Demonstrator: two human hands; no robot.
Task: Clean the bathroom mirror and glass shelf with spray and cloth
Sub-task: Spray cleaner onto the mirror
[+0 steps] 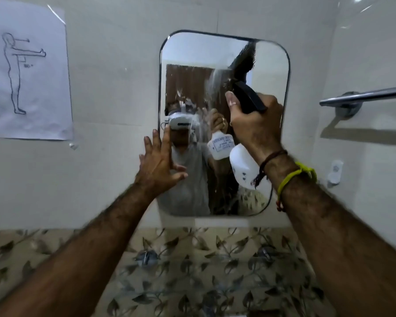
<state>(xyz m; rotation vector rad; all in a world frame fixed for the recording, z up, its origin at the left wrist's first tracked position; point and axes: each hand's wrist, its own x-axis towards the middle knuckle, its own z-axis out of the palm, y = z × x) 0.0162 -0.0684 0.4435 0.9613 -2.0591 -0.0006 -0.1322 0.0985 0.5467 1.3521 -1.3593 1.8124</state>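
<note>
A rounded rectangular mirror (pixel 268 65) hangs on the tiled wall, with wet spray streaks and droplets across its middle. My right hand (pixel 254 124) grips a white spray bottle (pixel 241 163) by its black trigger head, with the nozzle pointed at the mirror. My left hand (pixel 159 161) presses flat with spread fingers on the mirror's left edge. A glass shelf (pixel 192 291) runs below the mirror, held by two chrome brackets. No cloth is in view.
A chrome towel bar (pixel 364 96) juts from the wall at the right. A paper sheet (pixel 28 72) with a drawn figure is taped up at the left. A band of leaf-patterned tiles (pixel 14 250) lies behind the shelf. A small white hook (pixel 335 173) sits by my right wrist.
</note>
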